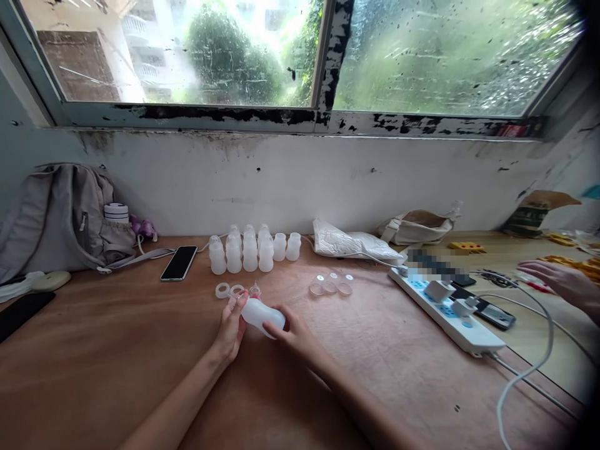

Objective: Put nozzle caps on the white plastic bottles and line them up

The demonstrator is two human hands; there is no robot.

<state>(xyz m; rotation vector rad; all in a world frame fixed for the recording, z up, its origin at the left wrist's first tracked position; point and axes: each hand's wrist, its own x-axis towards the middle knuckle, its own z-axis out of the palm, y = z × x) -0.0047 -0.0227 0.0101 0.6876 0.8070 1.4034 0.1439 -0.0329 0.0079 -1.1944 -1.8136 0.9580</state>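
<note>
A frosted white baby bottle (263, 317) lies tilted between my two hands above the brown table. My left hand (229, 328) grips its neck end on the left, fingers closed round it. At the base, my right hand (296, 336) holds the other end with thumb and fingers. Just beyond my left hand are white rings (222, 290) and a clear nipple-like piece (254, 289), partly hidden by the fingers. Several frosted bottles (250, 255) stand upright in rows farther back, with two shorter open-necked ones (293, 247) at their right. Small clear caps (330, 286) sit to the right.
A phone (179, 263) and a grey backpack (70, 215) are at the left. White plastic packaging (354, 241) lies by the wall. On the right are a power strip (450, 312) with looping cables, another phone (492, 310) and another person's hand (560, 280).
</note>
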